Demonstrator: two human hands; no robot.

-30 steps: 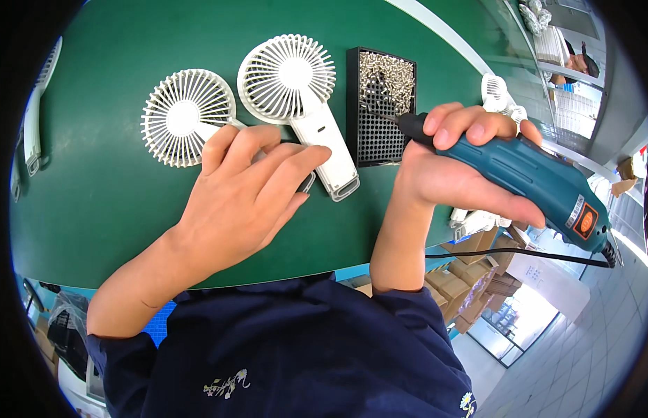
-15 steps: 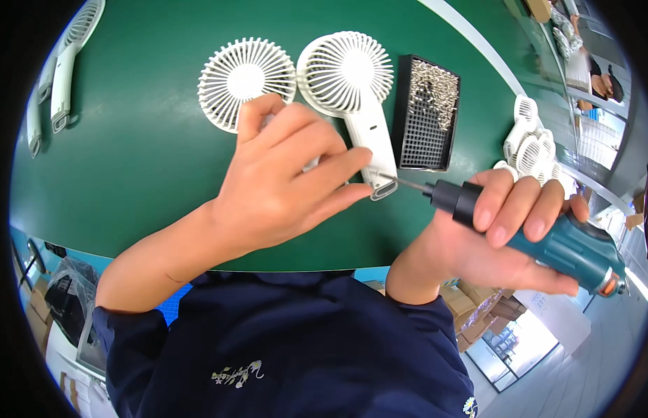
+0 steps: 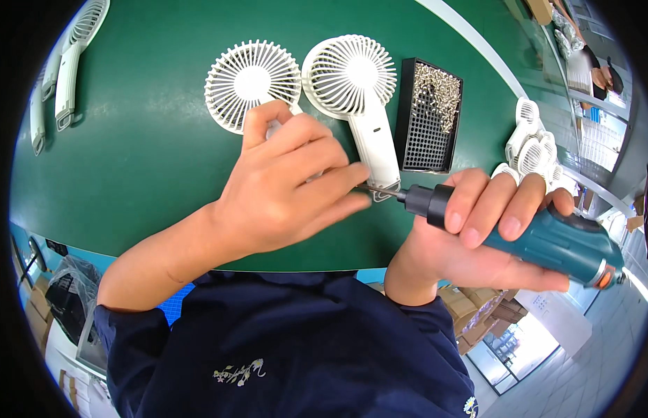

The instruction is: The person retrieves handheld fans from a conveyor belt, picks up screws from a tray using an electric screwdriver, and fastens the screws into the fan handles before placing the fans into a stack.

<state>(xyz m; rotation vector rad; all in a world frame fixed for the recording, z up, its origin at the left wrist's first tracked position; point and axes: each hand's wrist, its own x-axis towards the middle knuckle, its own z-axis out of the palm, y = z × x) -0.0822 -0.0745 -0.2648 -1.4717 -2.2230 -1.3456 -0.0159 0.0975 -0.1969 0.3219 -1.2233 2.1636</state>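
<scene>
A white fan (image 3: 252, 82) is just beside a second fan (image 3: 364, 87); the green worktop (image 3: 139, 164) spreads leftward, its near edge under the forearms (image 3: 167, 244). Left grip (image 3: 282, 184) overlies the first, whether closed I cannot tell; right grip (image 3: 463, 254) clasps a teal screwdriver (image 3: 564, 244). Pale script (image 3: 239, 373) marks the navy shirt (image 3: 324, 334).

Electric screwdriver (image 3: 564, 244): teal body, black collar, thin metal bit pointing left; held up, slanting. Handheld fan, first (image 3: 251, 83): white, round spoked grille facing up, handle mostly hidden. Handheld fan, second (image 3: 374, 139): white, beside the first, on green table (image 3: 143, 139); handle end beneath the bit, contact unclear.
</scene>
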